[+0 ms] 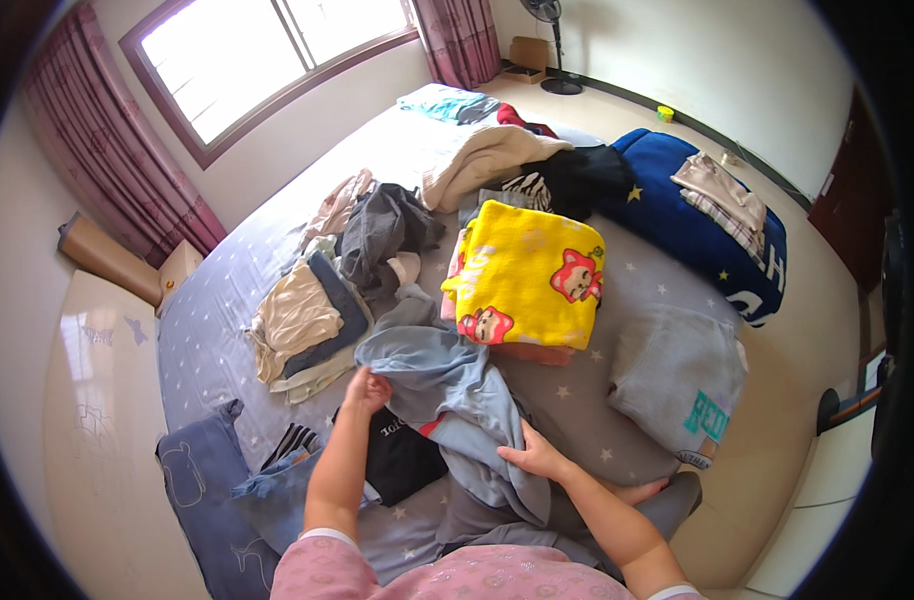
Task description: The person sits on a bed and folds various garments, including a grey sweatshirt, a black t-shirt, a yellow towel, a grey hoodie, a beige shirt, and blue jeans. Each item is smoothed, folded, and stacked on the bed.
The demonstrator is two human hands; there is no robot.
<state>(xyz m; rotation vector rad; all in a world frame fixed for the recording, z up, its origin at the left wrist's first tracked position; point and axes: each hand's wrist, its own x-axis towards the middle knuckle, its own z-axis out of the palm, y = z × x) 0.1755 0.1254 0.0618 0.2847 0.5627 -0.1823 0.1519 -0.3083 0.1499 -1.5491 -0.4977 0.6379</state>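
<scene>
A crumpled light blue garment [442, 375] stretches across the bed in front of me, its lower end over my lap. My left hand [373, 389] is closed on its left edge. Lower down on its right side, my right hand [535, 452] grips the cloth, the thumb lying on top and the fingers partly hidden. A black printed shirt [402, 465] lies under and beside the garment, with a bit of red showing between them. Just beyond stands a folded yellow blanket [522, 275] with pink cartoon figures, on top of other folded cloth.
Folded beige and dark clothes [297, 315] are stacked at left, near a dark grey heap [382, 235]. A grey sweatshirt [677, 375] lies at right. Beyond it is a navy blanket [667, 215] carrying plaid clothes [722, 200]. Blue folded clothes [202, 480] lie near left.
</scene>
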